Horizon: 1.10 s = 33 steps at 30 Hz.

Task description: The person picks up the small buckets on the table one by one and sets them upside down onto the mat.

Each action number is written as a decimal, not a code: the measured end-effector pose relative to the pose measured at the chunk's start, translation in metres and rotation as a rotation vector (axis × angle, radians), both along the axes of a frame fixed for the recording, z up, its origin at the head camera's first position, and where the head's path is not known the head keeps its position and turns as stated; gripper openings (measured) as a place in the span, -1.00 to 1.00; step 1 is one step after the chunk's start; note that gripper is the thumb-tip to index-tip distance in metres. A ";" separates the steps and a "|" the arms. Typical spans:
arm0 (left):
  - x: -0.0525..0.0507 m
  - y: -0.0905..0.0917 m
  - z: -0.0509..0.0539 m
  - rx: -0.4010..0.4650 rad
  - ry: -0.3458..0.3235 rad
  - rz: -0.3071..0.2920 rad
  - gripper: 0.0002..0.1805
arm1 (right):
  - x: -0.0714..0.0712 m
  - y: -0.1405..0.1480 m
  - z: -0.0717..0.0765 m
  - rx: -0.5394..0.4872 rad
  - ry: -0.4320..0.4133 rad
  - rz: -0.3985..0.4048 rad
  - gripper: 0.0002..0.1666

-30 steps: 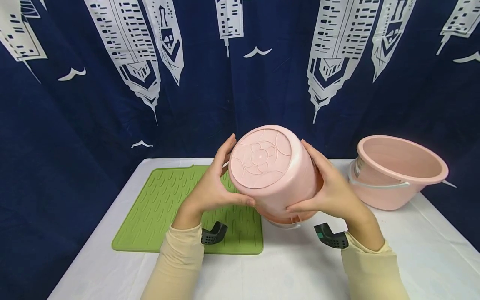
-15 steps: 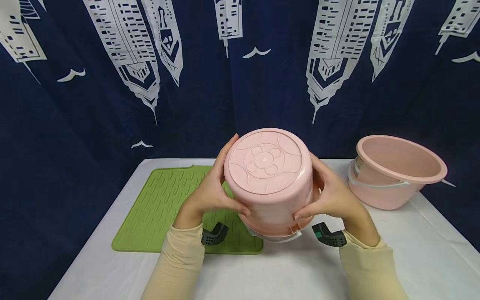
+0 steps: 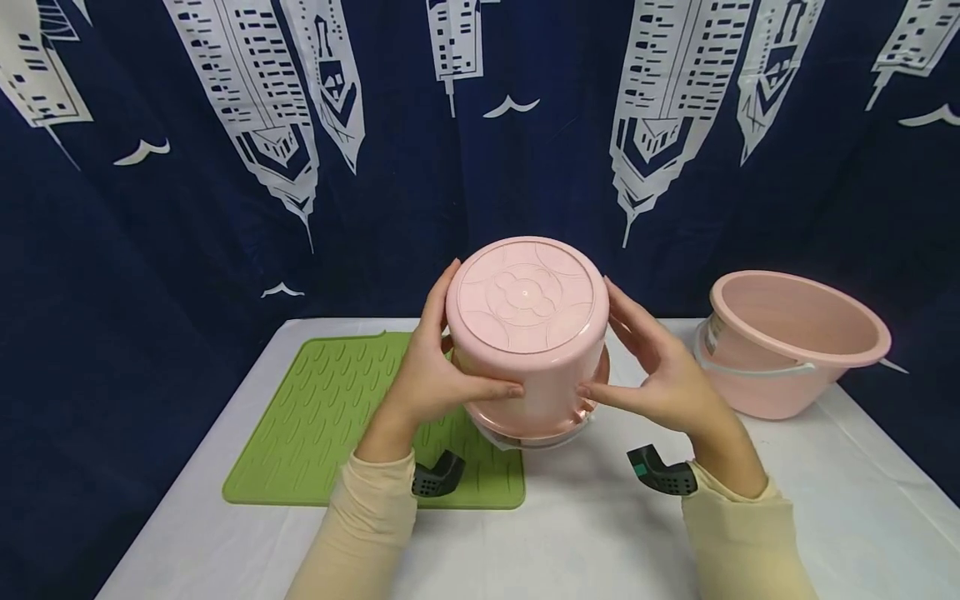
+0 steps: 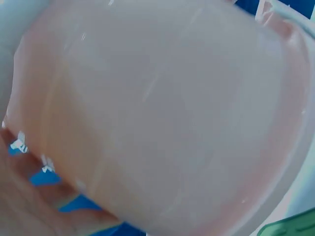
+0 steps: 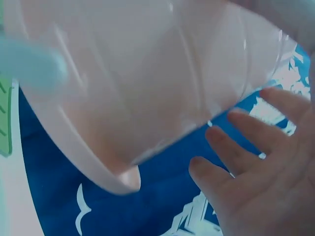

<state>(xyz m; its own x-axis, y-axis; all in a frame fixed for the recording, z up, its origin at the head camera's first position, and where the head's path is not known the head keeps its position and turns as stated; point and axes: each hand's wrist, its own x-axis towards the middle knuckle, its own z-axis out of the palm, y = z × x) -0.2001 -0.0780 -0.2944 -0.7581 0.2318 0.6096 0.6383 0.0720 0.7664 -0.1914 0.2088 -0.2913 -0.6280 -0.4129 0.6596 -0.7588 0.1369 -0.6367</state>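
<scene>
A pink bucket (image 3: 527, 333) is held upside down above the table, its round patterned base turned up toward the head camera and its rim low. My left hand (image 3: 427, 358) grips its left side, thumb on the near wall and fingers behind. At the other side, my right hand (image 3: 663, 371) rests its thumb on the near wall. In the right wrist view the spread fingers (image 5: 221, 147) lie mostly off the wall (image 5: 162, 64), with a gap visible. The wall (image 4: 162, 108) fills the left wrist view, left fingers (image 4: 49, 196) at its lower left edge.
A green ridged mat (image 3: 322, 417) lies on the left of the white-covered table (image 3: 585, 533), partly behind the left arm. Another pink bucket (image 3: 780, 383) with a pale handle stands upright at the back right. A dark blue printed curtain (image 3: 480, 183) hangs behind.
The held bucket has tipped so that its base faces more upward, and has risen slightly since the last earlier frame. The right hand's fingers have spread away from its side; the left hand has moved with it.
</scene>
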 end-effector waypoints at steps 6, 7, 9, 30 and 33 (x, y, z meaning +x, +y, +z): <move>0.006 0.011 0.002 0.035 -0.014 0.054 0.57 | 0.011 -0.017 0.013 -0.022 -0.003 0.028 0.62; 0.007 0.012 0.003 0.025 -0.017 0.048 0.56 | 0.013 -0.018 0.015 -0.028 -0.014 0.030 0.66; 0.010 0.012 0.004 -0.004 -0.029 0.025 0.54 | 0.016 -0.020 0.019 -0.048 -0.018 0.034 0.72; 0.009 -0.005 0.010 -0.148 0.015 0.055 0.43 | 0.003 -0.024 -0.001 -0.078 -0.047 -0.064 0.70; 0.009 -0.006 0.010 -0.140 0.023 0.042 0.41 | 0.003 -0.023 -0.001 -0.102 -0.038 -0.066 0.69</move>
<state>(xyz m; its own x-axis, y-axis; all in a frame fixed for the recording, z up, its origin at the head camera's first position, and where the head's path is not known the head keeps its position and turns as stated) -0.1912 -0.0840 -0.2842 -0.7549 0.2839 0.5912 0.6500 0.2041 0.7320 -0.1886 0.1857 -0.2921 -0.6766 -0.3023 0.6715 -0.7257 0.1188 -0.6777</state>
